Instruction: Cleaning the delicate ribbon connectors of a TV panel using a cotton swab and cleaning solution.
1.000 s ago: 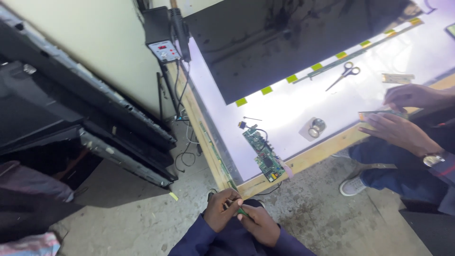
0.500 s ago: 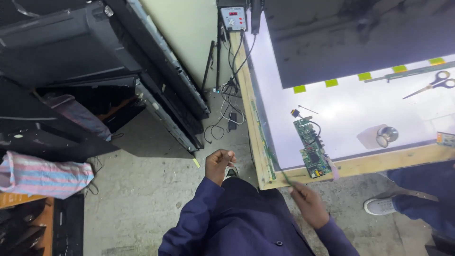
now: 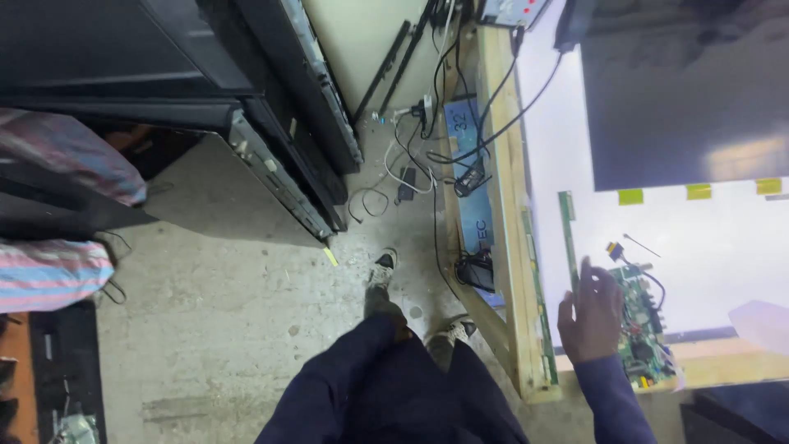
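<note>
looking down now, and there's a lot crowding the concrete floor (image 3: 214,329). black flat panels (image 3: 271,140) lean stacked against the wall on the left, a striped cloth bundle (image 3: 49,275) sits at the far left edge, and a tangle of black and white cables (image 3: 419,156) spills down between the panels and the wooden workbench frame (image 3: 505,247). my two shoes (image 3: 382,271) stand on the floor right beside that frame, dark blue trousers below them.

on the bench, the lit white sheet (image 3: 699,247) carries a dark panel (image 3: 682,90) across its upper part, with small yellow-green tape tabs (image 3: 631,196) along that panel's lower edge. no boxes or trays in view that i can make out.

my right hand (image 3: 590,316) is up over the bench's near corner, fingers spread and loose, gripping nothing. just beside it, to its right, lies the green circuit board (image 3: 645,329), long and narrow, studded with small parts, with thin wires running off its top end. a slim green strip (image 3: 567,238) runs along the sheet's left edge, just above my fingertips. whether the hand touches board or strip, i can't tell.

my left hand is out of sight.
</note>
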